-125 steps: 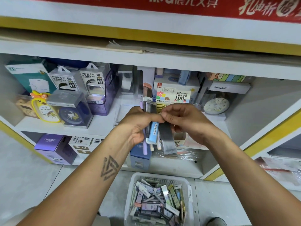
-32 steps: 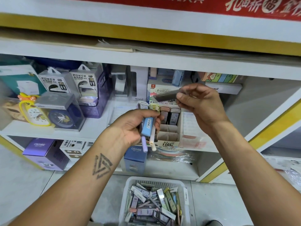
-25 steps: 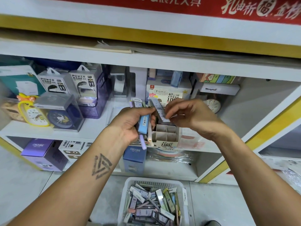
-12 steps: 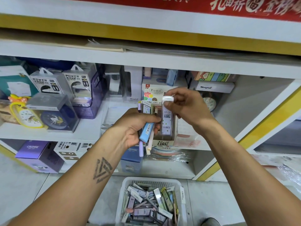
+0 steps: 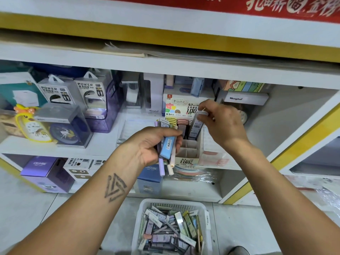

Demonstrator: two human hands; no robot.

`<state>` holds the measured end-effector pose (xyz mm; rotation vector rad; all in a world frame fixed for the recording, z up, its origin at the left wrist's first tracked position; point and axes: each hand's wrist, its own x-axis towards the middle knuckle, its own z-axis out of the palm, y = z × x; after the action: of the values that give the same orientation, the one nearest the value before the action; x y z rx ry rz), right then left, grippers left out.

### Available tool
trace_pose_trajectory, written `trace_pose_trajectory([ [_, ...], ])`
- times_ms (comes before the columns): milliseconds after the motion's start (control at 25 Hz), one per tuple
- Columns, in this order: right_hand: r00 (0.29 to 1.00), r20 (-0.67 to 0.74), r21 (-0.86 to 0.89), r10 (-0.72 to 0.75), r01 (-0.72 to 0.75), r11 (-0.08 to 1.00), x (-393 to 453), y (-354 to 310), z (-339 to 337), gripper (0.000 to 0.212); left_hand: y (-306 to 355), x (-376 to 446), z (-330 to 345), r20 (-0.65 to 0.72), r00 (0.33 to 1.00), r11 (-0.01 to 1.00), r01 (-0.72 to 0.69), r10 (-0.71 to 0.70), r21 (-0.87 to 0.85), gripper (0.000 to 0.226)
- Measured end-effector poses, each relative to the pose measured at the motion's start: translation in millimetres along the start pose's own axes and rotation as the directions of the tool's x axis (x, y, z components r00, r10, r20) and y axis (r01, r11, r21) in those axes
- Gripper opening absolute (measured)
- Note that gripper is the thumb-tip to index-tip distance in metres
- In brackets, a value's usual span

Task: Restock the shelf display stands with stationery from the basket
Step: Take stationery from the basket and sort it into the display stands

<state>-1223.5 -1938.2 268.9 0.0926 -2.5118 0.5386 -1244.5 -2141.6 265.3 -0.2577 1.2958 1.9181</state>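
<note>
White shop shelf under a yellow trim and red banner, crowded with boxed goods: power bank packs and a boxed clock to the left, a cardboard display stand with divided slots near the middle. Down on the floor, directly below the stand, a white basket heaped with small stationery packs.

Right hand raised over the stand's back row, fingertips pinching the white cap end of a slim refill case. Case upright, long axis nearly vertical, lower end already down among the cases standing in that row. Straight below it, therefore, the slot to be filled; no sideways shift apparently needed, only a downward push and a release.

Left hand lower and just left of the stand, fist closed round a bundle of cases, a blue one outermost, their ends poking out above and below the fingers. Hands apart, not touching. Front slots of the stand empty and nearest the left hand's bundle, so probably the next supply for the right hand, which sits closer to the stand's rear.
</note>
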Motion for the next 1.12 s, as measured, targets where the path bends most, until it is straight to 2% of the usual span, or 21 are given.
trace_pose_trajectory([
  [200, 0.992, 0.113, -0.078, -0.054, 0.063, 0.995, -4.1, 1.2, 9.8, 0.015, -0.3, -1.5, -0.9, 0.067, 0.997, 0.998, 0.032, -0.029, -0.046, 0.008],
  [320, 0.996, 0.074, -0.049, -0.045, 0.048, 0.998, -2.3, 0.1, 9.9, 0.012, -2.1, -2.6, 1.2, 0.132, 0.991, 0.999, 0.036, -0.039, 0.023, 0.012],
  [400, 0.991, 0.099, 0.21, 0.087, -0.106, 0.972, 0.7, -9.4, 8.0, 0.009, -4.0, -3.0, 3.8, 0.17, 0.984, 0.997, 0.036, -0.047, 0.064, 0.013],
  [480, 0.926, 0.333, 0.486, 0.178, -0.33, 0.809, 1.2, -22.2, 6.1, 0.011, -5.4, -3.2, 6.0, 0.191, 0.98, 0.995, 0.031, -0.049, 0.097, 0.013],
  [520, 0.89, 0.422, 0.522, 0.174, -0.396, 0.755, 0.3, -25.1, 6.9, 0.016, -6.1, -3.1, 6.7, 0.196, 0.98, 0.994, 0.025, -0.047, 0.11, 0.011],
  [600, 0.851, 0.49, 0.515, 0.191, -0.459, 0.724, -0.8, -25.4, 7.4, 0.022, -7.4, -3.1, 7.1, 0.199, 0.978, 0.992, 0.035, -0.059, 0.121, 0.011],
  [800, 0.842, 0.46, 0.654, 0.282, -0.536, 0.534, 3.7, -17.3, 3.1, 0.011, -6.1, -5.1, 6.8, 0.218, 0.972, 0.988, 0.051, -0.082, 0.143, 0.027],
  [920, 0.845, 0.354, 0.755, 0.4, -0.511, 0.412, 8.2, -9.1, 0.7, 0.006, -3.7, -5.1, 3.3, 0.218, 0.972, 0.994, 0.063, -0.082, 0.093, 0.038],
  [1000, 0.838, 0.218, 0.767, 0.499, -0.464, 0.443, 11.4, -2.6, -6.2, 0.01, -1.3, -4.8, -0.6, 0.187, 0.977, 0.993, 0.092, -0.105, 0.076, 0.035],
  [1120, 0.89, 0.036, 0.684, 0.455, -0.354, 0.637, 12.0, 3.3, -15.6, 0.01, 2.5, -2.0, -6.9, 0.096, 0.99, 0.994, 0.098, -0.102, 0.051, 0.026],
])
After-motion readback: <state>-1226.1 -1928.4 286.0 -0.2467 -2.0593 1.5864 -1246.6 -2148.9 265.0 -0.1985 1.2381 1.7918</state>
